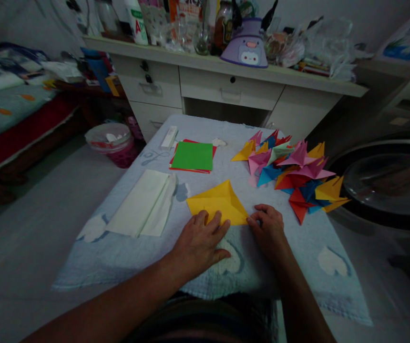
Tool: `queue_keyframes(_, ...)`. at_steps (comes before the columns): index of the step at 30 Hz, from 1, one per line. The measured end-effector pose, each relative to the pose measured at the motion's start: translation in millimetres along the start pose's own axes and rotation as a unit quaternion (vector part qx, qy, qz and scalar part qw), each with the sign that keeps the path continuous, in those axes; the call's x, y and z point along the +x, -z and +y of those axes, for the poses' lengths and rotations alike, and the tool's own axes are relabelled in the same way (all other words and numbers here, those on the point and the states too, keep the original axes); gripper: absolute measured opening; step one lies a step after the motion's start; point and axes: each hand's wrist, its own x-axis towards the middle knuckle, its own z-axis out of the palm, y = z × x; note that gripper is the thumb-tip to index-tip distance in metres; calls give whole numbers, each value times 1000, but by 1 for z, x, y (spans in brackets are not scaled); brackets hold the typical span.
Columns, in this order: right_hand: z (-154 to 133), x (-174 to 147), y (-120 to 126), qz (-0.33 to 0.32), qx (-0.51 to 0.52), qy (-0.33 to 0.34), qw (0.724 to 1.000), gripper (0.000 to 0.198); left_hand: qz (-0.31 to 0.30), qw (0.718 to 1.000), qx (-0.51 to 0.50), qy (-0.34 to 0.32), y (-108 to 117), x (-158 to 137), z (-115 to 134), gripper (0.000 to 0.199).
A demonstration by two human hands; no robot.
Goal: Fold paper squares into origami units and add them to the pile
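A yellow sheet of origami paper [222, 200], partly folded, lies on the cloth-covered table in front of me. My left hand [203, 243] rests on its lower left part with the fingers spread and the fingertips pressing on the paper. At the sheet's right corner, my right hand [268, 228] pinches the tip between thumb and forefinger. Beyond the yellow sheet lies a stack of square coloured paper [193, 156], green on top with red edges showing under it. A pile of folded paper cranes [298, 166] in several colours sits to the right.
A folded whitish cloth or paper [142, 202] lies on the left of the tablecloth [94, 262]. A small white box [169, 137] is behind it. A pink bin [119, 147] stands on the floor at left. The white desk [208, 78] borders the far side, a washing machine [387, 181] the right.
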Motion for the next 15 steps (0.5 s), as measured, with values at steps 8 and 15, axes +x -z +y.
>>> queue_keyframes(8, 3, -5, 4, -16, 7, 28, 999, 8, -13, 1000, 14, 1, 2, 0, 1, 69)
queue_keyframes(15, 0, -4, 1, -14, 4, 8, 1000, 9, 6, 1000, 9, -4, 4, 0, 1, 68)
